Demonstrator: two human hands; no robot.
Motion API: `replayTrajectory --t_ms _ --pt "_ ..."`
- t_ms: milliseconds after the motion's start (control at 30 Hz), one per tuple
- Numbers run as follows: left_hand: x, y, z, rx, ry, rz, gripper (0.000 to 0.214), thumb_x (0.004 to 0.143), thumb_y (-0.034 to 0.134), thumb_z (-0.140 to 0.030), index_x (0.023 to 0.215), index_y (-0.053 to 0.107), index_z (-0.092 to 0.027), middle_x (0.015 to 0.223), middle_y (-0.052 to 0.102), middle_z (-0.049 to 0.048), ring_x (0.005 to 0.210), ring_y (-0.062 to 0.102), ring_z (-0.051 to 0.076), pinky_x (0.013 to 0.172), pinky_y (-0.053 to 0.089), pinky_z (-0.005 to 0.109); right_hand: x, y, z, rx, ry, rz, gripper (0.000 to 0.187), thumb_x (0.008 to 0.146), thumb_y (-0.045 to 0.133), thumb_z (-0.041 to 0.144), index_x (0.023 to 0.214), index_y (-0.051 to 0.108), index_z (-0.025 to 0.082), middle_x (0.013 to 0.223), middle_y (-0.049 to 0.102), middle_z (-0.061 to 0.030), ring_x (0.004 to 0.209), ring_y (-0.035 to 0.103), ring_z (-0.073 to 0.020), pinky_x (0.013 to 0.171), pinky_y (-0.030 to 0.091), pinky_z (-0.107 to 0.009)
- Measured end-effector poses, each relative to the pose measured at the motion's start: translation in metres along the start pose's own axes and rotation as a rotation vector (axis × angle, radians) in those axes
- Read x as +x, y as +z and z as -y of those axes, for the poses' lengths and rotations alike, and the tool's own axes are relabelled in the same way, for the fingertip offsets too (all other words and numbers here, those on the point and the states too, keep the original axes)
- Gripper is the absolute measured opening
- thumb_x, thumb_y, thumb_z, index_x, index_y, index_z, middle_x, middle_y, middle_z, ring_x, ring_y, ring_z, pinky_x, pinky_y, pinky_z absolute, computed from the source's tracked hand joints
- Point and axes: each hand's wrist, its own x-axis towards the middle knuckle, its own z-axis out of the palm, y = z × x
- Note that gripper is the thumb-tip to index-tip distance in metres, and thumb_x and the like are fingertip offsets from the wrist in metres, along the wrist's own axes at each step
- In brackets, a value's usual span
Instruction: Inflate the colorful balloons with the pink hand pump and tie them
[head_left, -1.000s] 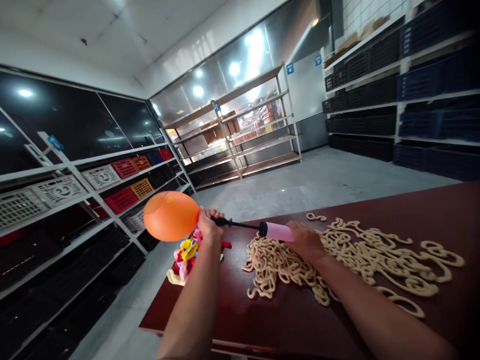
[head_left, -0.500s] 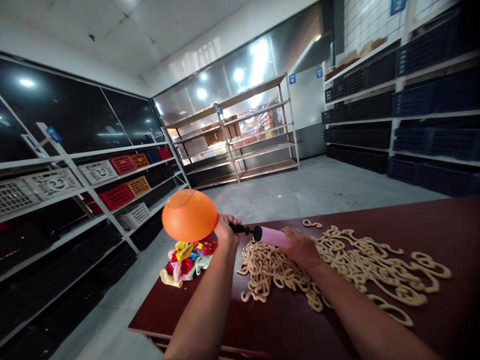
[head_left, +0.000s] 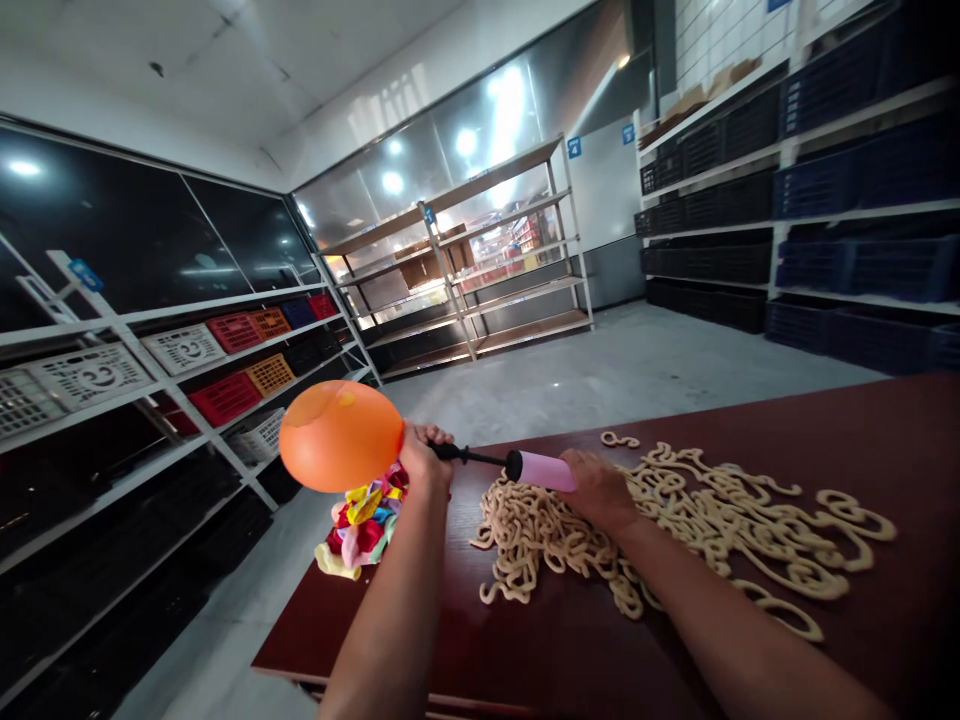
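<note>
An inflated orange balloon [head_left: 341, 437] sits on the black nozzle end of a hand pump [head_left: 546, 471] with a pink barrel. My left hand [head_left: 426, 458] is closed around the balloon's neck and the nozzle. At the other end, my right hand [head_left: 600, 490] grips the pink barrel. A length of black rod shows between the barrel and my left hand. Below the balloon lies a pile of uninflated balloons [head_left: 364, 530] in several colours. Beneath and beside my right hand spreads a heap of tan, curled, rope-like pieces [head_left: 536, 535], some long and tangled.
The dark red table [head_left: 300, 640] has its left corner in front of me. Shelving with plastic crates [head_left: 187, 348] runs along the left. A metal rack [head_left: 517, 290] stands at the back, and shelves of dark crates [head_left: 817, 260] line the right. Grey floor lies between.
My left hand has moved left with the balloon, away from my right hand. More of the pump's black rod now shows. The camera view has shifted slightly.
</note>
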Motion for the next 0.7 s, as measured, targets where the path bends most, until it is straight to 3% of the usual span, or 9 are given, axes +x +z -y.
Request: replayTrajectory --t_ms 167,267,367,600,700 --pt "-0.022 0.000 0.053 0.017 -0.058 0.014 0.044 0.081 0.047 -0.040 0.052 0.022 -0.018 0.047 0.030 -0.0045 0.040 0.034 0.008 0.046 0.033 0.025 -0.002 -0.001 0.000 0.006 -0.036 -0.005 0.021 0.069 0.059 0.028 0.087 0.054 0.019 0.081 0.060 -0.0034 0.077 0.053 -0.0188 0.064 0.030 -0.027" --pt "-0.028 0.000 0.061 0.026 -0.100 0.016 0.044 0.081 0.048 -0.040 0.051 0.023 -0.018 0.048 0.032 -0.0040 0.041 0.036 0.009 0.048 0.035 0.026 -0.002 -0.002 0.002 0.020 -0.048 -0.008 0.024 0.069 0.060 0.031 0.089 0.054 0.019 0.082 0.060 -0.0033 0.078 0.054 -0.0188 0.065 0.031 -0.026" --pt "-0.025 0.002 0.045 0.032 -0.080 0.025 0.044 0.081 0.048 -0.040 0.051 0.023 -0.018 0.047 0.030 -0.0043 0.040 0.034 0.008 0.047 0.034 0.026 -0.002 -0.003 0.003 0.026 -0.054 -0.011 0.027 0.069 0.060 0.031 0.092 0.054 0.019 0.085 0.060 -0.0032 0.080 0.054 -0.0191 0.067 0.032 -0.026" --pt "0.003 0.006 -0.039 0.079 0.054 0.065 0.048 0.079 0.051 -0.045 0.055 0.019 -0.018 0.047 0.028 -0.0060 0.038 0.031 0.006 0.046 0.033 0.024 0.001 0.000 -0.001 0.039 -0.022 -0.038 0.027 0.069 0.057 0.027 0.095 0.055 0.018 0.085 0.060 -0.0037 0.081 0.054 -0.0187 0.068 0.033 -0.026" --pt "0.013 0.003 -0.051 0.081 0.087 0.050 0.045 0.081 0.048 -0.043 0.056 0.020 -0.018 0.048 0.028 -0.0063 0.038 0.031 0.006 0.045 0.032 0.023 0.002 0.002 -0.001 0.032 -0.024 -0.046 0.024 0.069 0.057 0.026 0.092 0.055 0.018 0.083 0.060 -0.0038 0.079 0.054 -0.0186 0.066 0.033 -0.026"
